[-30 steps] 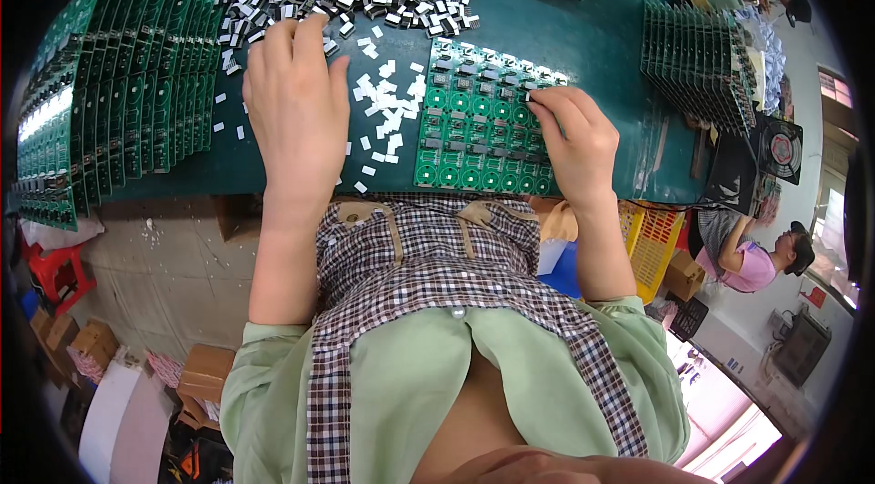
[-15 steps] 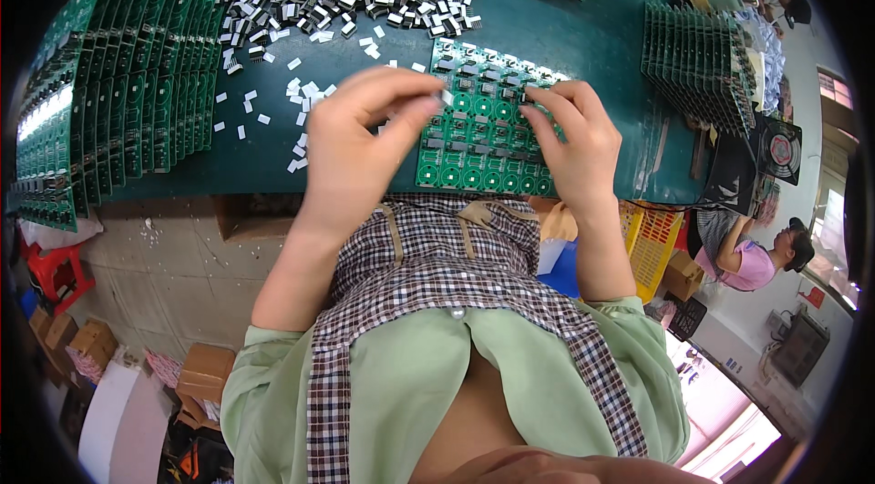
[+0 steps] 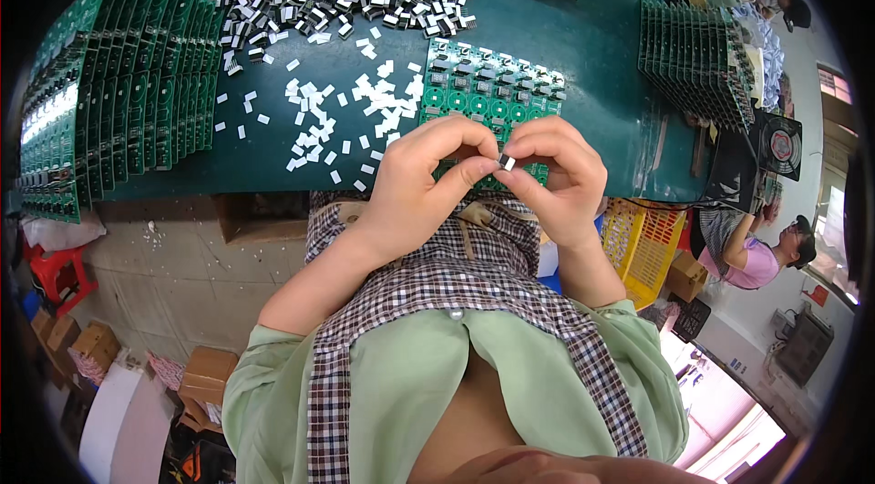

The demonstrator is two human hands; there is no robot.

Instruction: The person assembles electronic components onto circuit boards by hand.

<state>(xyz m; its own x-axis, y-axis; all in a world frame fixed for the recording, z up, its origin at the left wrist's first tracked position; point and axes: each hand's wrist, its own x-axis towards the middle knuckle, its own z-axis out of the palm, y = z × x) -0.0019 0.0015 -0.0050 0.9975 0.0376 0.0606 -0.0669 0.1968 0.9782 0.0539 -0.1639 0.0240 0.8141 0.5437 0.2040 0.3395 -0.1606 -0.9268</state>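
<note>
My left hand (image 3: 421, 176) and right hand (image 3: 558, 172) meet fingertip to fingertip, together pinching a small white component (image 3: 508, 161) just above the green circuit board (image 3: 488, 94) on the desk (image 3: 602, 83).

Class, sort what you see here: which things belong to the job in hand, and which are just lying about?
In use: left hand, right hand, small white component, green circuit board, loose white components.

Lying about: stacked boards, yellow crate, red stool.

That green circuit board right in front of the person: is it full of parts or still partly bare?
Partly bare. The green circuit board carries small parts along its far rows, while nearer rows show open round pads. Its near edge is hidden behind both hands.
</note>
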